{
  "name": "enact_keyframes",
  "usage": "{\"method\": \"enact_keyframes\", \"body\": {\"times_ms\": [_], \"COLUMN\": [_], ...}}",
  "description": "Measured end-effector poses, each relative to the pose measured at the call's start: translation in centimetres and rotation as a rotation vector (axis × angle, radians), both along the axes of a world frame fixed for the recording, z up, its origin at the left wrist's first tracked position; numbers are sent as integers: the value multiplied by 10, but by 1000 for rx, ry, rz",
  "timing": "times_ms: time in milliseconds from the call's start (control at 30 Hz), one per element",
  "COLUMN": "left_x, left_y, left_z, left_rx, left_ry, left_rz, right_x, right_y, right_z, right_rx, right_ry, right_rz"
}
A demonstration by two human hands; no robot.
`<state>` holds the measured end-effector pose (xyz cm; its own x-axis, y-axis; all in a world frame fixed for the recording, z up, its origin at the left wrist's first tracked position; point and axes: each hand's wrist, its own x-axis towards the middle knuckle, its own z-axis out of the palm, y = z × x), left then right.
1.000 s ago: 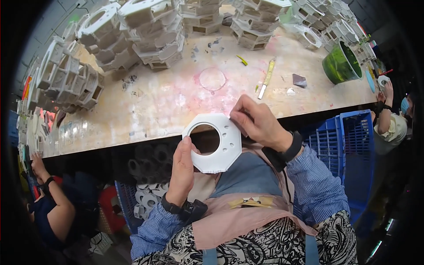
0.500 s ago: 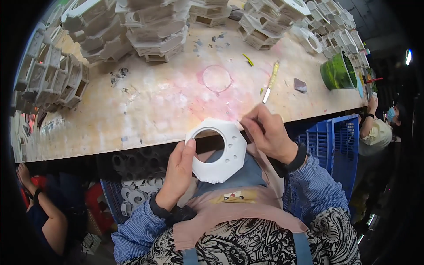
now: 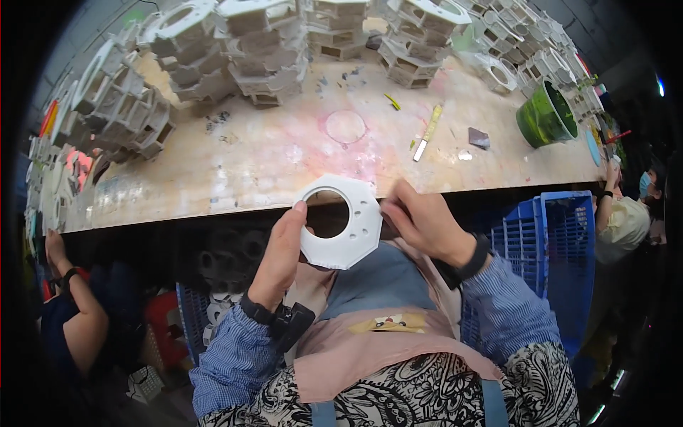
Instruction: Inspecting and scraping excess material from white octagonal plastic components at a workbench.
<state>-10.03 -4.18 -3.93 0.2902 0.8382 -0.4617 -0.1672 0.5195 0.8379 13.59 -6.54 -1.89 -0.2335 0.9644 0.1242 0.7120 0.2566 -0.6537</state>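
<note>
My left hand point(image 3: 279, 256) grips a white octagonal plate point(image 3: 361, 247) by its left edge, thumb on top. The plate has a large round opening and several small holes to the right of it. It is held above my lap, in front of the table edge. My right hand point(image 3: 430, 224) is closed, fingers curled, close beside the plate's right edge; whatever its fingertips hold, if anything, is hidden. On the table beyond lies a yellow-handled craft knife point(image 3: 430, 131) with its blade toward me.
Stacks of pale octagonal frames point(image 3: 267, 60) line the table's back and left point(image 3: 131, 121). A green bucket point(image 3: 532, 122) stands at the right, a dark flat scrap point(image 3: 479, 138) nearer. Blue crates point(image 3: 518, 231) sit below right. Co-workers are at both sides point(image 3: 80, 299).
The white plate and my left hand have shifted slightly up in the picture, and the plate's tilt has changed a little. My right hand stays curled beside it. The camera view has turned somewhat.
</note>
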Motion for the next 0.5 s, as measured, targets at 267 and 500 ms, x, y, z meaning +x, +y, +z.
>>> {"method": "enact_keyframes", "body": {"times_ms": [267,500], "left_x": [7,3], "left_y": [-30,-48], "left_z": [7,19], "left_rx": [327,366], "left_ry": [141,263], "left_rz": [-281,-298], "right_x": [-41,14], "right_y": [-5,14], "right_z": [18,1], "right_rx": [350,259], "right_ry": [88,-273], "right_rz": [93,-214]}}
